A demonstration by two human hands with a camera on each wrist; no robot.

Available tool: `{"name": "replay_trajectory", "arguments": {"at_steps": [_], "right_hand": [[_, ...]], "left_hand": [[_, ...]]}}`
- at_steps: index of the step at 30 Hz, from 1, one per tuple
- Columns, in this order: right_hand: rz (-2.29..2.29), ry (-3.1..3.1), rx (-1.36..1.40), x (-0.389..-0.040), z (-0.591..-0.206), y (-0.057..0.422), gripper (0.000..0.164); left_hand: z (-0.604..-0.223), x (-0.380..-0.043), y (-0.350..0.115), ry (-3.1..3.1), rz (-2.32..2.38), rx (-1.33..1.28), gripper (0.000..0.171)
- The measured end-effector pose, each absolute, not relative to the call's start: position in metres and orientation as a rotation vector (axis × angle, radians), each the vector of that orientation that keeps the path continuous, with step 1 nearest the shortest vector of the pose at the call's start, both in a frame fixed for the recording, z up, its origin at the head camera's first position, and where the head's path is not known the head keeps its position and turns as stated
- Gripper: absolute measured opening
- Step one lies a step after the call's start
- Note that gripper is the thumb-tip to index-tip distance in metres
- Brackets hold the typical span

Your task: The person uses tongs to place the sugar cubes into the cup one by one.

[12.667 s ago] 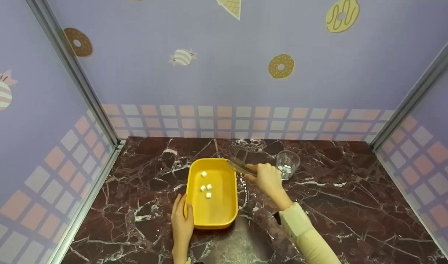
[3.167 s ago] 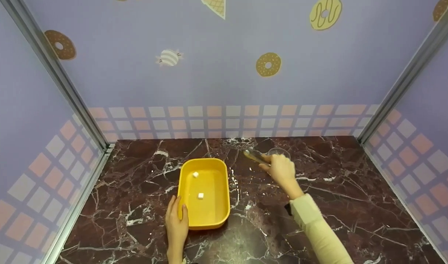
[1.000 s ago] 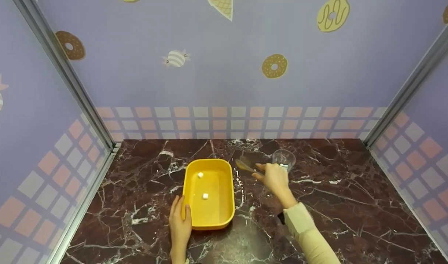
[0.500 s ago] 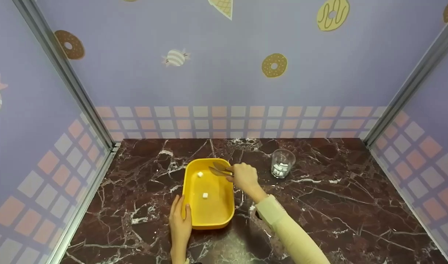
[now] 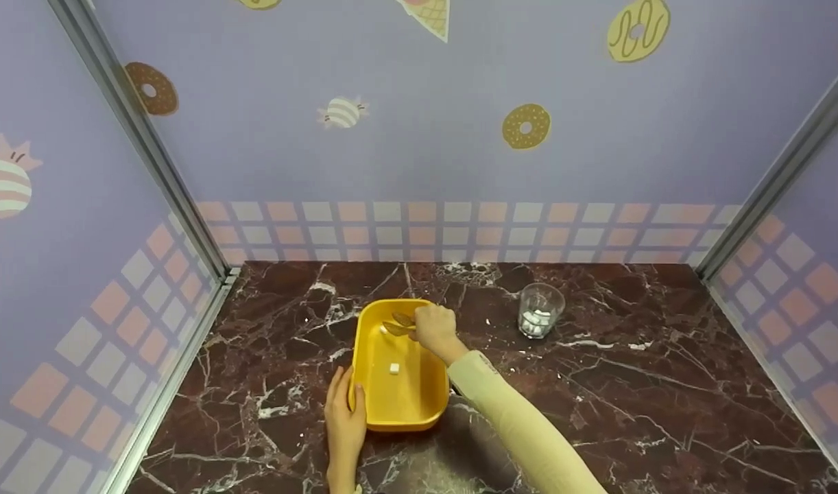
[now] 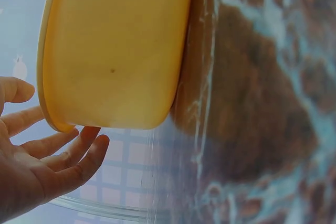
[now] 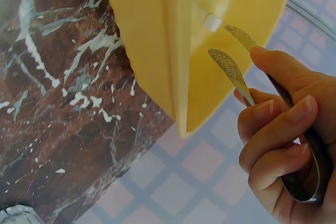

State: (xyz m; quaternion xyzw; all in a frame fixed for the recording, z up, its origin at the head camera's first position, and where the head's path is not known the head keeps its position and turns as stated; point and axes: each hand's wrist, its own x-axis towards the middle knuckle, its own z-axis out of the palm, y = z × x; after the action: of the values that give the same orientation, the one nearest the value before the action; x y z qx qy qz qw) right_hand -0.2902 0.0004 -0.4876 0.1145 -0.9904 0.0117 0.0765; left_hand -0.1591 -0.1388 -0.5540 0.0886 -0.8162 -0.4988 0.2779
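Observation:
My right hand (image 5: 435, 331) holds metal tongs (image 5: 396, 325) over the far end of a yellow rectangular container (image 5: 419, 405). In the right wrist view, the tongs' perforated tips (image 7: 226, 64) stand apart, near a small white cube (image 7: 212, 22) but not round it. Another white cube (image 5: 394, 368) lies in the middle of the container. My left hand (image 5: 345, 422) holds the container's near left side, thumb over the rim and fingers outside. To the right stands a clear glass (image 5: 541, 309) with several white cubes (image 5: 535, 321) at its bottom.
The dark red marbled tabletop (image 5: 631, 398) bears small white specks right of the container. A purple patterned wall (image 5: 426, 158) rises behind, with metal corner posts at both sides.
My right hand has carried the tongs left from the glass into the container. Several cubes lay there 12.7 seconds ago; two lie there now. My left hand keeps its place.

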Motion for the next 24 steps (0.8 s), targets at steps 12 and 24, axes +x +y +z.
{"name": "replay_trajectory", "arguments": {"at_steps": [12, 24], "right_hand": [[-0.021, -3.01, 0.346, -0.297, -0.501, -0.017, 0.026], [-0.03, -2.992, 0.339, -0.296, -0.505, -0.021, 0.012]], "left_hand": [[-0.554, -0.159, -0.14, -2.184, -1.339, 0.23, 0.032], [-0.554, -0.158, -0.139, -2.2, -1.312, 0.234, 0.032]]}}
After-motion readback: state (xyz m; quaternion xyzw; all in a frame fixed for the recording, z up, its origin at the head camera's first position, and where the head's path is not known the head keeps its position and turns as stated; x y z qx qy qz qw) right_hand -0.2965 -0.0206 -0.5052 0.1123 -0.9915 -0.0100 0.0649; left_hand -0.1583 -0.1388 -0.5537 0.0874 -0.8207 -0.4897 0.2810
